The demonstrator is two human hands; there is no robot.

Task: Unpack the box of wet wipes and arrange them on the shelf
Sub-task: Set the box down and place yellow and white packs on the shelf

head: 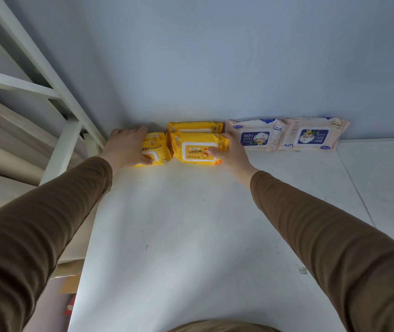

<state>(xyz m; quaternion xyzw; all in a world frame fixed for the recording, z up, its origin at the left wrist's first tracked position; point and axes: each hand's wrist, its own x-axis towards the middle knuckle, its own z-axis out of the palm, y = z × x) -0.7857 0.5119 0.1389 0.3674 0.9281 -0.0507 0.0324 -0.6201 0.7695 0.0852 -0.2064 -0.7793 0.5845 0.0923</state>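
Our left hand curls its fingers round the leftmost yellow pack, at the shelf's left end by the wall. Next along, our right hand pinches the stacked yellow pack from its right end, thumb on top (its long axis runs along the wall). Two pink packs lie just beyond, so any closing-up of the row goes sideways.

Yellow wipe packs; peach packs, blue labels; brown sleeves.
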